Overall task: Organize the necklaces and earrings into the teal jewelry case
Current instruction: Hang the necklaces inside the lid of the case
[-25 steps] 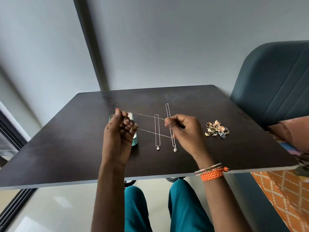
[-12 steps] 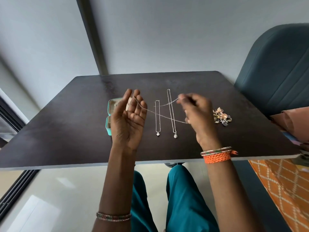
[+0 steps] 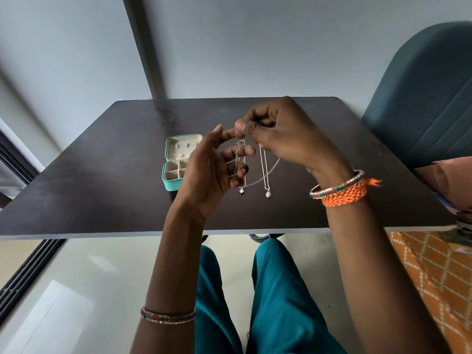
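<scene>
The teal jewelry case lies open on the dark table, left of my hands; its cream compartments show. My left hand is raised palm up with fingers spread, and a thin silver necklace chain is looped over them. My right hand pinches that chain close to my left index fingertip. Two other necklaces lie straight on the table, one with its pendant at the left and one with its pendant at the right. The earrings are hidden behind my right hand.
A teal upholstered chair stands at the table's right side. An orange patterned cloth lies at the lower right. A grey wall with a dark vertical strip is behind the table. My knees are under the near edge.
My right hand has moved left and up to meet my left fingertips, shortening the stretched chain into loops on my left fingers. The view tilted down and the earring pile went out of sight.
</scene>
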Tool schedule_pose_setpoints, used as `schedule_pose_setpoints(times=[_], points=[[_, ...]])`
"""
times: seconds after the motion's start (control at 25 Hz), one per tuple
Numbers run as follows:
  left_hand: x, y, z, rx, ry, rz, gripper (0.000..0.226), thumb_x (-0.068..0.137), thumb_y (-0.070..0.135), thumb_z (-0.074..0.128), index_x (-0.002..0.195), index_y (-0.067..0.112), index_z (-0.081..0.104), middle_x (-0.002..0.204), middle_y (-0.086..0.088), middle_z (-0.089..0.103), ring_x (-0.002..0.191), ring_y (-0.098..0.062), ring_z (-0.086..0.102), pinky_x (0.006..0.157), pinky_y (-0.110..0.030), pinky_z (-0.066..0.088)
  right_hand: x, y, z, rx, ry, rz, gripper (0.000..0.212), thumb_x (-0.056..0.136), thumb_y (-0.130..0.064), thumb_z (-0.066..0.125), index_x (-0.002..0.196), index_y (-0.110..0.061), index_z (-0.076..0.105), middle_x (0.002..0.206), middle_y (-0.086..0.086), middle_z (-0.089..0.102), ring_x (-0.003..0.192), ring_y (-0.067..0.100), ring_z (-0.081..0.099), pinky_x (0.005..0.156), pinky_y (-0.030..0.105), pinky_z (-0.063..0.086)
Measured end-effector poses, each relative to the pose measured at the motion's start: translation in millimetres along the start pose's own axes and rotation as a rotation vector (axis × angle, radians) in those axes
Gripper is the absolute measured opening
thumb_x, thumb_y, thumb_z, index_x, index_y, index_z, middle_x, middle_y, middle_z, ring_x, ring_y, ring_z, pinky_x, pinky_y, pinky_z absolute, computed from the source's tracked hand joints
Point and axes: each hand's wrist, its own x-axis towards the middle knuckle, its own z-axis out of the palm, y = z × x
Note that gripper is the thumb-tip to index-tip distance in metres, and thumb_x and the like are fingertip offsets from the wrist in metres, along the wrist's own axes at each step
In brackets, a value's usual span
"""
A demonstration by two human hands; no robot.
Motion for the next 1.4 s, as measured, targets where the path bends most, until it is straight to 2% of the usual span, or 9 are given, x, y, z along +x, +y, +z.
schedule_pose_setpoints(times=[0.12, 0.28, 0.36, 0.44, 0.56, 0.68, 0.84, 1.2, 1.4], points=[[-3.3, 0.3, -1.9, -0.067, -0.088, 0.018, 0.042, 0.092, 0.046, 0.032, 0.114, 0.015, 0.052, 0.08, -0.004, 0.065, 0.043, -0.009, 0.047, 0.036, -0.013, 0.033, -2.7, 7.2, 6.8, 0.107, 0.099, 0.063, 0.021, 0.093, -0.028, 0.059, 0.078, -0.016, 0.068, 0.061, -0.01, 0.063, 0.045, -0.006, 0.052, 0.045, 0.006, 0.034], [-6.4, 1.4, -3.8, -0.215, -0.179, 0.059, 0.064, 0.091, 0.055, 0.025, 0.142, 0.019, 0.034, 0.091, -0.012, 0.069, 0.032, -0.005, 0.037, 0.03, -0.009, 0.03, -10.2, 15.3, 20.8, 0.455, 0.126, 0.265, 0.027, 0.093, -0.032, 0.057, 0.075, -0.014, 0.065, 0.072, 0.006, 0.065, 0.044, 0.002, 0.046, 0.037, 0.016, 0.032], [-7.8, 3.6, -3.8, -0.224, -0.159, 0.094, 0.065, 0.092, 0.055, 0.023, 0.144, 0.018, 0.03, 0.091, -0.012, 0.07, 0.033, -0.006, 0.038, 0.031, -0.01, 0.031, -16.4, 14.6, 24.7, 0.746, 0.066, 0.354, 0.024, 0.093, -0.032, 0.054, 0.079, -0.016, 0.065, 0.082, 0.003, 0.071, 0.047, 0.006, 0.047, 0.036, 0.016, 0.031], [-7.5, 6.7, -4.0, -0.194, -0.112, 0.129, 0.062, 0.093, 0.051, 0.025, 0.144, 0.015, 0.029, 0.089, -0.011, 0.071, 0.037, -0.007, 0.043, 0.034, -0.012, 0.034, -22.7, 14.0, 25.9, 0.983, -0.034, 0.378, 0.016, 0.09, -0.031, 0.054, 0.087, -0.017, 0.062, 0.081, -0.004, 0.071, 0.048, 0.005, 0.048, 0.036, 0.015, 0.031], [-5.5, 10.7, -5.8, -0.135, -0.035, 0.161, 0.058, 0.089, 0.037, 0.041, 0.141, 0.011, 0.034, 0.085, -0.01, 0.069, 0.049, -0.012, 0.054, 0.045, -0.019, 0.046, -28.4, 15.5, 25.6, 1.123, -0.134, 0.348, 0.01, 0.079, -0.02, 0.059, 0.088, -0.017, 0.055, 0.078, -0.004, 0.068, 0.044, 0.001, 0.042, 0.035, 0.012, 0.029], [-8.7, 13.7, -10.9, -0.129, -0.017, 0.159, 0.054, 0.088, 0.027, 0.042, 0.137, 0.006, 0.043, 0.084, -0.009, 0.069, 0.062, -0.016, 0.06, 0.059, -0.024, 0.053, -27.7, 18.5, 22.1, 1.154, -0.112, 0.329, 0.018, 0.076, -0.01, 0.059, 0.093, -0.014, 0.052, 0.072, -0.003, 0.064, 0.04, 0.0, 0.036, 0.033, 0.012, 0.027], [-16.1, 19.9, -13.2, -0.203, -0.052, 0.183, 0.057, 0.08, 0.031, 0.044, 0.132, 0.007, 0.049, 0.086, -0.011, 0.067, 0.074, -0.018, 0.063, 0.073, -0.028, 0.054, -24.3, 26.1, 16.9, 1.135, -0.001, 0.321, 0.019, 0.082, -0.004, 0.056, 0.098, -0.013, 0.052, 0.073, 0.0, 0.066, 0.04, 0.001, 0.035, 0.035, 0.013, 0.029], [-19.1, 23.0, -10.4, -0.18, -0.03, 0.194, 0.066, 0.078, 0.034, 0.044, 0.139, 0.011, 0.042, 0.099, -0.013, 0.067, 0.083, -0.021, 0.064, 0.084, -0.035, 0.05, -26.2, 29.2, 35.0, 0.871, 0.033, 0.318, 0.017, 0.091, 0.0, 0.053, 0.092, -0.008, 0.067, 0.073, 0.004, 0.065, 0.039, 0.002, 0.036, 0.038, 0.015, 0.033], [-20.7, 24.0, -12.8, -0.09, -0.068, 0.108, 0.069, 0.078, 0.039, 0.043, 0.143, 0.015, 0.035, 0.107, -0.012, 0.067, 0.084, -0.018, 0.061, 0.075, -0.033, 0.043, -24.7, 32.0, 32.0, 0.818, 0.124, 0.328, 0.015, 0.092, -0.004, 0.055, 0.09, -0.01, 0.069, 0.07, 0.001, 0.063, 0.045, 0.003, 0.039, 0.044, 0.017, 0.038]])
